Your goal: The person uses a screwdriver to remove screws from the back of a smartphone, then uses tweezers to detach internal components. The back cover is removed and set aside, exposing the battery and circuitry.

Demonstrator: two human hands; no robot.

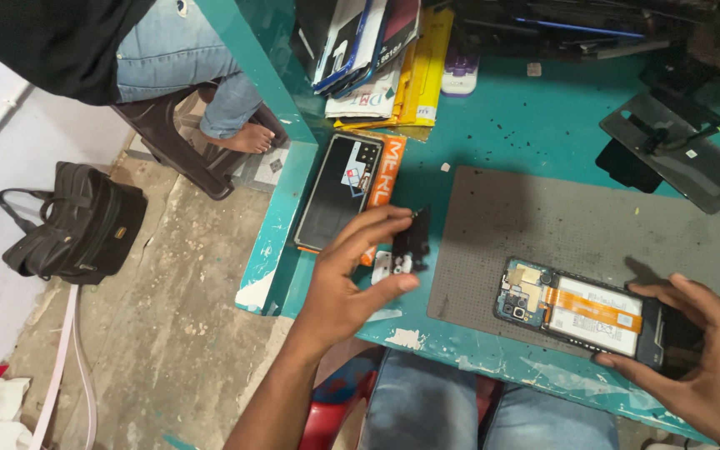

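Black small part (411,242) in left hand (347,287) — perhaps plastic, right hand (702,358) on opened phone (581,310)

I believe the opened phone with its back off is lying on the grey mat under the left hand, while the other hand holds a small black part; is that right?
Not quite: the head view shows the opened phone on the grey mat under the right hand. The left hand holds the small black part.

Teal paint-chipped table (535,117), grey mat (543,217), orange ribbon cable (593,307), black bag (77,221), yellow packet (427,75)
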